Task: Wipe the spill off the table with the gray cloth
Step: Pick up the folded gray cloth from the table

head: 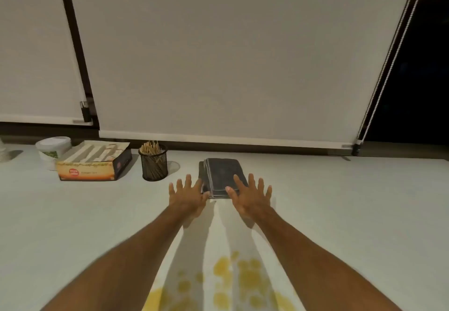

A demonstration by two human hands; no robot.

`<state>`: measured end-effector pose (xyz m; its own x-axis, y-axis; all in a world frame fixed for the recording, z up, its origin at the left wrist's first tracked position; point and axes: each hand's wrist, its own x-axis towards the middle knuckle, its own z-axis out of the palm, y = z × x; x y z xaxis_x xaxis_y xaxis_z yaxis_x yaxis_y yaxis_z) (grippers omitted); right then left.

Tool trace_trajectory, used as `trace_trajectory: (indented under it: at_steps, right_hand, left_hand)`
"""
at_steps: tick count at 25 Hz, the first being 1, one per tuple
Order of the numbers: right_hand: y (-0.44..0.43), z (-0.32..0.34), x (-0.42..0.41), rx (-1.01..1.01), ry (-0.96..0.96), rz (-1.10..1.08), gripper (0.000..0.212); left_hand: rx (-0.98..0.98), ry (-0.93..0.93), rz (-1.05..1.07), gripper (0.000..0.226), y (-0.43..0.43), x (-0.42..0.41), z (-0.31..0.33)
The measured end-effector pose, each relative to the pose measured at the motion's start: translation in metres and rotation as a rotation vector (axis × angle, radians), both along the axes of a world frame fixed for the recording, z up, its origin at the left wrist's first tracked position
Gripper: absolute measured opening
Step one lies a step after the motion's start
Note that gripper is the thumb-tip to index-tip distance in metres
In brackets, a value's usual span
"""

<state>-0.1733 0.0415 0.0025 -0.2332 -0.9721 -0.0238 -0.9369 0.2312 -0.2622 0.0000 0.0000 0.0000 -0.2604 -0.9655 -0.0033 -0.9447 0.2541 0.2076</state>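
Observation:
A folded gray cloth [222, 173] lies flat on the white table [352, 213], toward the far middle. My left hand [186, 195] hovers at the cloth's near left corner, fingers spread, holding nothing. My right hand [250, 195] is stretched out at the cloth's near right corner, fingers spread over its edge, also holding nothing. A yellow spill [233, 284] of blotches covers the table close to me, between my forearms.
A black mesh cup of wooden sticks [153, 162] stands left of the cloth. Further left sit an open tea box [93, 162] and a white lidded tub [53, 149]. Lowered window blinds [218, 67] run along the table's far edge.

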Motion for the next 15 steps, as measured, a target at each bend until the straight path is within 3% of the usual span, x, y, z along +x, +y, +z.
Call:
trace_trajectory:
  at_steps: [6,9,12,15]
  right_hand:
    - [-0.052,-0.022,-0.012,0.075,-0.035,-0.044,0.059]
    - [-0.07,-0.018,-0.011,0.04,-0.027,-0.045,0.053]
    - [-0.082,-0.014,-0.006,-0.072,-0.105,-0.097,0.039]
    - [-0.093,-0.008,-0.014,-0.141,-0.44,-0.194,0.034]
  left_hand:
    - [0.014,-0.101,0.002,0.069,-0.047,-0.015,-0.031]
    - [-0.018,-0.046,0.016,0.069,-0.053,-0.03,-0.032]
    - [-0.058,0.223,0.098,0.049,-0.052,-0.051,-0.024]
    - [0.121,0.844,0.44,0.034,-0.066,-0.054,-0.008]
